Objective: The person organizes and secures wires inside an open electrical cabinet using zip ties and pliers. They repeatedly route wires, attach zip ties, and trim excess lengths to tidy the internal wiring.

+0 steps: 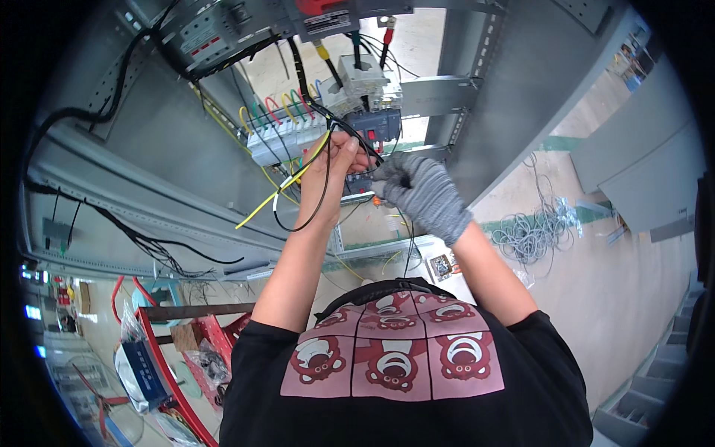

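Observation:
My bare left hand [332, 170] is closed around a thin bundle of black wires [356, 131] in front of the switchgear. A yellow wire [257, 211] and a black wire with a white sleeve hang beside that wrist. To its right, my right hand [426, 195], in a grey knit glove, has its fingers curled in at the lower end of the same bundle. Its fingertips partly hide what they pinch. Just behind both hands sit a row of white circuit breakers [287, 140] with coloured wires and a dark breaker [376, 125] under clear covers [363, 78].
The grey cabinet frame [477, 93] surrounds the work, with a black cable harness [112, 104] along its left side. A coil of grey cable [530, 235] lies on the floor at right. A red cart [175, 372] with tools and bags stands at lower left.

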{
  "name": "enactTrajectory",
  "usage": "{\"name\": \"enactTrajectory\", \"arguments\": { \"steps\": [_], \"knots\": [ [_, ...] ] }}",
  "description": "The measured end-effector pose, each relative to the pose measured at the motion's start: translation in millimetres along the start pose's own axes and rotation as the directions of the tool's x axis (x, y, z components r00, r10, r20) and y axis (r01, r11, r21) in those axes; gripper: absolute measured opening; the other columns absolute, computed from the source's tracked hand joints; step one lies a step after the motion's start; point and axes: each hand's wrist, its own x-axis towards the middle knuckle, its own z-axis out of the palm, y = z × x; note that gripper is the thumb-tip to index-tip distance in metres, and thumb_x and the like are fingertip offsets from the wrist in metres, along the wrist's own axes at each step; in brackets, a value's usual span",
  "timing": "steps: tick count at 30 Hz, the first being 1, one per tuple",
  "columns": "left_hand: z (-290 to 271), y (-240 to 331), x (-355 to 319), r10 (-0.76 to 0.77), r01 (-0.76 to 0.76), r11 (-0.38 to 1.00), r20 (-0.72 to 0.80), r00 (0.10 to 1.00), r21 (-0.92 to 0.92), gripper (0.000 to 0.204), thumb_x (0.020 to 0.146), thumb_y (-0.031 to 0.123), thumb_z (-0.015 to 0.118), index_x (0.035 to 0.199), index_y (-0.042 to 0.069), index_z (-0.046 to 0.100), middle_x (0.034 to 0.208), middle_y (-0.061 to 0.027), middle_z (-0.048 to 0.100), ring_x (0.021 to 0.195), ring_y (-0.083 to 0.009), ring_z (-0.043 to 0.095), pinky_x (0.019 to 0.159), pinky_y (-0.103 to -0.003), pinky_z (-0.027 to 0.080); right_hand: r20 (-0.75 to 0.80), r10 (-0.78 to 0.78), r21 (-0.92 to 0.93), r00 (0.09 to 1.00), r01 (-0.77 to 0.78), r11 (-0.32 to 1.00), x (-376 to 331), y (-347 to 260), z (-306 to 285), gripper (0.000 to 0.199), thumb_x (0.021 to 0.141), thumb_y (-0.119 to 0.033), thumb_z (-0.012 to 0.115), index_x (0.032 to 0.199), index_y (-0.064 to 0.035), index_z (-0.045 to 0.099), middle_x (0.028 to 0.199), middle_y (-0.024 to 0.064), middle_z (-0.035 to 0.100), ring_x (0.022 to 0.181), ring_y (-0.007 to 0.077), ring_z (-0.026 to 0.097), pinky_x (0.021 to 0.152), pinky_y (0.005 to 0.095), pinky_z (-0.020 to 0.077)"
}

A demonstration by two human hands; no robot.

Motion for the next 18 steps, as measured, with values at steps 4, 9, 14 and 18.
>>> {"name": "enactTrajectory", "arguments": {
  "steps": [4,9,14,18],
  "knots": [
    [15.7,5.3,2.5,0.038,-0.037,0.991,0.009,0.999,-0.125,0.013,0.092,0.009,0.057,0.101,-0.001,0.055,0.088,-0.0081,0.062,0.077,-0.0145,0.063,0.069,-0.026,0.050,-0.218,-0.066,0.072,0.974,0.084,0.994,5.2,7.2,31.6,0.028,0.080,-0.012,0.069,0.102,0.0038,0.060,0.068,0.0091,0.062,0.057,0.0112,0.057,0.058,0.0268,0.0492],
    [17.6,19.2,-4.4,0.135,-0.133,0.988,0.019,0.991,-0.080,0.018,0.088,0.001,0.060,0.104,-0.003,0.054,0.090,-0.0087,0.062,0.079,-0.0146,0.063,0.072,-0.025,0.049,-0.201,-0.108,0.033,0.974,0.116,0.993,2.1,5.1,27.4,0.018,0.080,-0.013,0.067,0.093,-0.0012,0.063,0.077,0.0147,0.065,0.066,0.0265,0.063,0.062,0.0341,0.0504],
    [2.7,21.3,-2.2,0.079,-0.077,0.997,0.087,0.993,-0.026,0.018,0.088,0.002,0.061,0.104,-0.003,0.054,0.092,-0.0079,0.061,0.080,-0.0133,0.062,0.073,-0.024,0.049,-0.232,-0.020,0.090,0.973,0.042,0.995,-6.6,-10.4,16.6,0.026,0.080,-0.022,0.070,0.095,-0.0012,0.064,0.080,0.0177,0.066,0.069,0.0296,0.064,0.065,0.0359,0.0511],
    [-4.0,22.0,-7.8,0.120,-0.117,0.993,0.098,0.988,-0.030,0.012,0.089,0.005,0.059,0.099,0.002,0.053,0.105,-0.0081,0.060,0.085,-0.0119,0.059,0.078,-0.027,0.047,-0.249,-0.068,-0.158,0.966,0.029,0.987,-2.8,-17.9,25.7,0.025,0.081,-0.020,0.070,0.095,-0.0002,0.064,0.080,0.0169,0.066,0.072,0.0272,0.065,0.066,0.0333,0.0515]
  ]
}}
